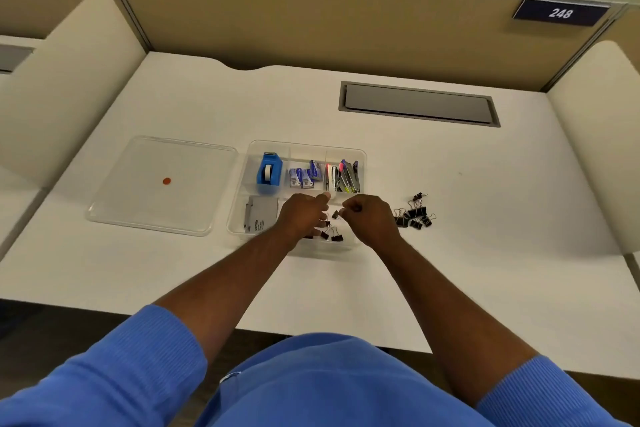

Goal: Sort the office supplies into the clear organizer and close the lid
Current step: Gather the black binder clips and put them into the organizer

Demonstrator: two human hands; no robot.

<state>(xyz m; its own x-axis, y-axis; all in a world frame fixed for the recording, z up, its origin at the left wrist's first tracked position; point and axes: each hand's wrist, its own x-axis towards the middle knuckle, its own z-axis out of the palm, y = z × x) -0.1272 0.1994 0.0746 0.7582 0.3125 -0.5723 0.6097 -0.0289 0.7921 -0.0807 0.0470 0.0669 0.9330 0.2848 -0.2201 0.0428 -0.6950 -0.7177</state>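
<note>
Head view: both hands hover over the organizer (360,156), near-right compartment. Right hand (369,217), grip pinched on a clip (335,214), likely about to drop it; left hand (303,215) curled, contents unclear. Remaining clips (415,215) lie right of the organizer; lid (138,204) left.

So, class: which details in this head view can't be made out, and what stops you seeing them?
- Right hand: fist hides how it pinches the binder clip.
- Front compartment of organizer: left hand covers some clips.
- Small boxes: print too small.

"248" on right partition sign (560,12).
</note>
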